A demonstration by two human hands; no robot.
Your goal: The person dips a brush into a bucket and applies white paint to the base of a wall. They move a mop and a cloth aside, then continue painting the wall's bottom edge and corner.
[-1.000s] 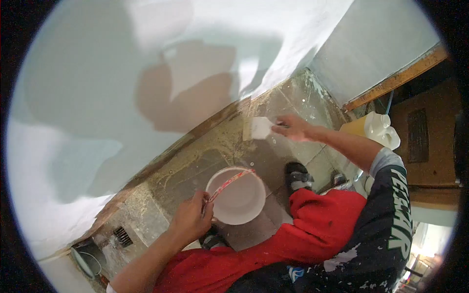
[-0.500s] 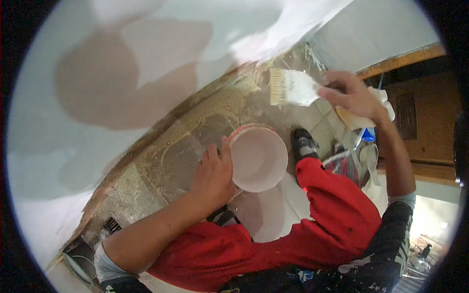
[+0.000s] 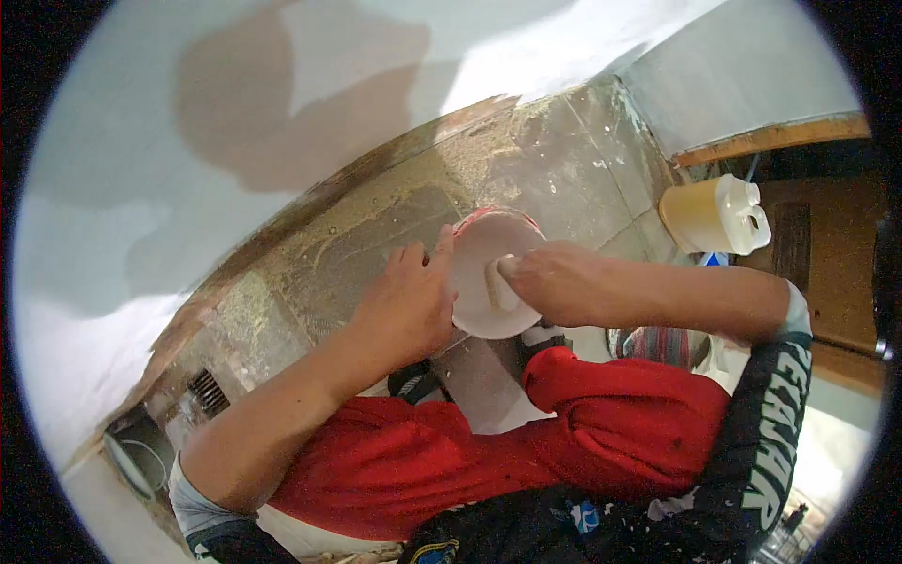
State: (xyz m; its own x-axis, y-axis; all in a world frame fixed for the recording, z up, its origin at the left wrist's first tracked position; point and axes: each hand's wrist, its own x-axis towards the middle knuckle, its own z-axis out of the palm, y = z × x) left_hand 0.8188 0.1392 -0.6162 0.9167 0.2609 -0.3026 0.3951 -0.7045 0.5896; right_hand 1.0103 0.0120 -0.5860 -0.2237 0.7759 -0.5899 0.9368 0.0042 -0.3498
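Observation:
A white bucket (image 3: 474, 268) with a reddish rim stands on the tiled floor between my feet, with pale liquid or coating inside. My left hand (image 3: 411, 296) rests against its left side, fingers apart. Over the bucket's right edge, my right hand (image 3: 547, 282) is closed round the handle of a wide paintbrush (image 3: 503, 291). The brush's pale head is inside the bucket, and its handle is mostly hidden by my fingers.
A whitish wall (image 3: 122, 235) runs along the left and top. On the right are a jug of yellowish liquid (image 3: 700, 214), a striped cloth (image 3: 658, 346) and a wooden cabinet (image 3: 836, 244). A brush-like object (image 3: 209, 390) and a grey container (image 3: 141, 461) lie lower left.
My right hand has come down and left with the brush, which is now inside the bucket. My left hand stays at the bucket's side. The jug has come into fuller view.

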